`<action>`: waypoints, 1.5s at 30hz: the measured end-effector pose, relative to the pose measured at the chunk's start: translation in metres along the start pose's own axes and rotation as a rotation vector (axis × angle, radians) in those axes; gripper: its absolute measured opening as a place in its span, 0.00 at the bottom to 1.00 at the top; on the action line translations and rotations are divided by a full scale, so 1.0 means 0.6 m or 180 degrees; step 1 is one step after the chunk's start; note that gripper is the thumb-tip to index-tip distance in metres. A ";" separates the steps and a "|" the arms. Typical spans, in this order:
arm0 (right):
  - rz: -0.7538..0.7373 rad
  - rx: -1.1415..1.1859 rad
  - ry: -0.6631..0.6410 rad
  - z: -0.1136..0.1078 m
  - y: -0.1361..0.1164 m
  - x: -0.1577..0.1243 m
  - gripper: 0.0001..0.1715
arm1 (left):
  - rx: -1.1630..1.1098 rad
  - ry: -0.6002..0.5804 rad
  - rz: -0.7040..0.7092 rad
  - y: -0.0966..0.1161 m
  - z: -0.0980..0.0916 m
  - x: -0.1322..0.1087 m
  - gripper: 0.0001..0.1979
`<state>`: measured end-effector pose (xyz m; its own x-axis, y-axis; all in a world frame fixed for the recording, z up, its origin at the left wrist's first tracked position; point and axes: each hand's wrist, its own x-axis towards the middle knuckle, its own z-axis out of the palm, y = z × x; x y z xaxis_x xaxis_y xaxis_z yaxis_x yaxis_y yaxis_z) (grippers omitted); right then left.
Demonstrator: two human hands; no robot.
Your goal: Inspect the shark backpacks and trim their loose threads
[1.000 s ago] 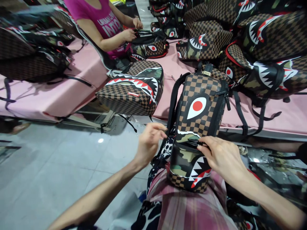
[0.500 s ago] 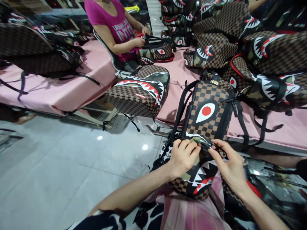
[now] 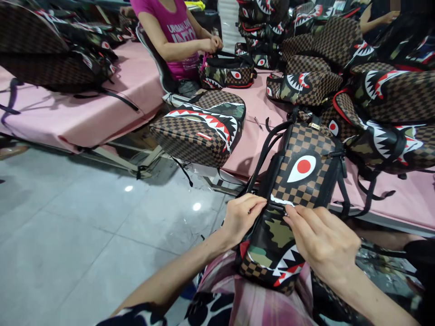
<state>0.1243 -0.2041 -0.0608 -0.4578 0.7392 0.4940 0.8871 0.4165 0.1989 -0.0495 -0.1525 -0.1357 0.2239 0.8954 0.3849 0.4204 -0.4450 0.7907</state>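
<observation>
A brown-checked backpack (image 3: 301,145) with a red-and-white eye and a shark-tooth print leans from my lap against the table edge. My left hand (image 3: 243,217) is closed, thumb and fingers pinching the backpack's left edge beside the front pocket (image 3: 275,231). Over the right part of that camouflage pocket, my right hand (image 3: 322,235) has its fingertips pressed together on a small shiny zipper pull (image 3: 286,213) at the pocket's top seam. Its fingers partly cover the pull. Black straps (image 3: 263,154) hang along the bag's left side.
A pink-covered table (image 3: 249,145) bears several similar bags. One checked bag (image 3: 204,131) lies at its left edge, and a pen (image 3: 258,122) lies nearby. Across the table, a person in a pink shirt (image 3: 176,40) handles another bag (image 3: 227,72). Clear plastic (image 3: 384,262) lies at lower right.
My left hand has shifted left from the pocket top to the bag's edge. My right hand has moved left along the seam, its back now turned up. The pocket front lies flatter.
</observation>
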 end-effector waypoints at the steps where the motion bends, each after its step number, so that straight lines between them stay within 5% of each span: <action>1: -0.0103 -0.0141 -0.0059 0.001 -0.004 0.008 0.11 | 0.0076 -0.0022 0.0034 0.001 -0.002 0.002 0.08; 11: -0.0475 -0.0703 -0.0461 -0.012 -0.033 0.049 0.15 | -0.0467 -0.0280 -0.0631 0.004 -0.004 0.005 0.08; 25: -0.0718 -0.1108 -0.1304 -0.030 -0.091 0.086 0.13 | -0.0478 -0.0252 -0.0427 0.013 -0.010 0.002 0.09; 33: -0.0554 -0.0661 -0.0968 -0.029 -0.065 0.090 0.13 | -0.0205 -0.0128 -0.0424 -0.005 -0.018 0.010 0.10; 36: 0.0083 0.0140 -0.0639 -0.035 -0.002 0.060 0.09 | 0.0746 -0.0156 -0.0502 -0.032 -0.051 0.010 0.13; 38: 0.0991 0.1060 -0.0371 -0.028 0.047 0.016 0.13 | 0.1457 -0.0112 -0.0420 -0.037 -0.061 -0.005 0.14; 40: 0.2341 0.1886 0.0167 0.001 0.091 -0.043 0.23 | 0.1612 -0.0218 -0.0241 -0.024 -0.048 -0.030 0.25; 43: 0.4125 0.3006 0.1460 0.078 0.133 -0.139 0.22 | 0.1146 -0.0684 0.0013 0.002 0.002 -0.063 0.37; 45: 0.4756 0.3674 0.1473 0.138 0.143 -0.200 0.25 | 0.1011 -0.0681 -0.0073 0.002 0.024 -0.068 0.35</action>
<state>0.2502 -0.2130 -0.1733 0.7291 0.6768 -0.1011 -0.0625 -0.0812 -0.9947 -0.0456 -0.1896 -0.1574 0.3755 0.8967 0.2341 0.6715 -0.4374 0.5981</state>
